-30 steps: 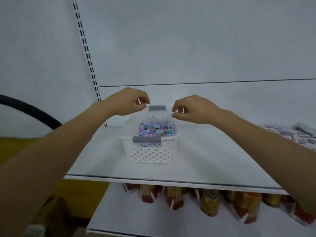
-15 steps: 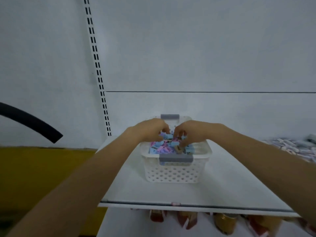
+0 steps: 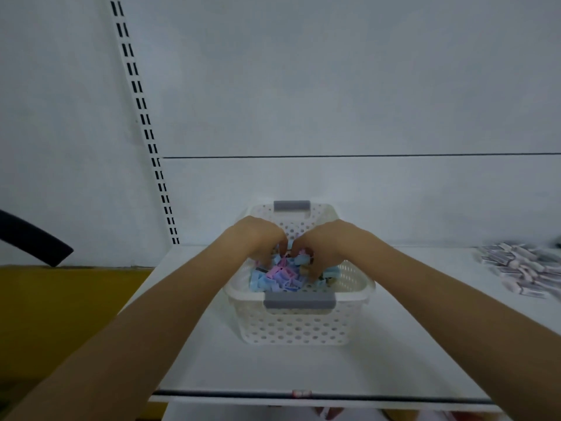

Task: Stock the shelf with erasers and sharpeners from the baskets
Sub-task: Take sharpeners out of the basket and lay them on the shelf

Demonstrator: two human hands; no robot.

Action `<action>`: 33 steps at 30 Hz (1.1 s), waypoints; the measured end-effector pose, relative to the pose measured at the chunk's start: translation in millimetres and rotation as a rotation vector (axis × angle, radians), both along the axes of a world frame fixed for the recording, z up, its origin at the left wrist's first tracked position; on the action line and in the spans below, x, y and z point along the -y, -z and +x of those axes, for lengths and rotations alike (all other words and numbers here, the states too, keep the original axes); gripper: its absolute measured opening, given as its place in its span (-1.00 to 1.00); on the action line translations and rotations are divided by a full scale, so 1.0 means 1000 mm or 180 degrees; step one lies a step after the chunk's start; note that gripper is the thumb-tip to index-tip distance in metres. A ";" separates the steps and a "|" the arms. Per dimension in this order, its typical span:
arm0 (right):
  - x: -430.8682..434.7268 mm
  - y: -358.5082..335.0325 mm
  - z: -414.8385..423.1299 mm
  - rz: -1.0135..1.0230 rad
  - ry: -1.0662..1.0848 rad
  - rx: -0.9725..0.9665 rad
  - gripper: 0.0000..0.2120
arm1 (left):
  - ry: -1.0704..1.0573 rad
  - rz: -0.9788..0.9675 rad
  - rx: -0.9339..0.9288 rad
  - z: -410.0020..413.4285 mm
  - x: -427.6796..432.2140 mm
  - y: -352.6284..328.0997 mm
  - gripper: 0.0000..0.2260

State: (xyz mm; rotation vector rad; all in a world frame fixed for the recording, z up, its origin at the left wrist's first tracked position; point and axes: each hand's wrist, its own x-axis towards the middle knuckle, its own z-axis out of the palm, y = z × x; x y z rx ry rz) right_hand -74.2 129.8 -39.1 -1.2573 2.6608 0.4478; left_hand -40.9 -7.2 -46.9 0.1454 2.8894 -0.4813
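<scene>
Head view: the white basket [image 3: 299,326] sits mid-shelf [image 3: 394,354], holding blue and pink sharpeners [image 3: 273,279]. Inside it, the left hand [image 3: 258,238] digs in with curled fingers, grip unclear. The right hand [image 3: 328,244] curls round several sharpeners. Erasers [image 3: 522,268] lie well right of the basket.

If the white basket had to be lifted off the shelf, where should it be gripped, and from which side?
Probably by its two grey handles, the near handle and the far handle, on the end rims of the white basket. Reach from front and back, fingers hooked under each bar; the perforated side walls taper.
</scene>
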 end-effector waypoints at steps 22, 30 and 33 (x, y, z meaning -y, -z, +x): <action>0.009 0.011 -0.007 -0.0401 -0.0093 0.0292 -0.64 | -0.0003 0.0556 -0.0279 0.000 -0.005 -0.004 -0.69; -0.007 -0.022 0.003 -0.1077 -0.0311 0.0487 -0.79 | 0.0084 0.1582 -0.0748 -0.005 0.003 -0.007 -0.84; -0.018 -0.042 0.004 -0.1390 -0.0328 0.0318 -0.78 | 0.0153 0.1907 -0.0977 -0.008 0.007 -0.008 -0.84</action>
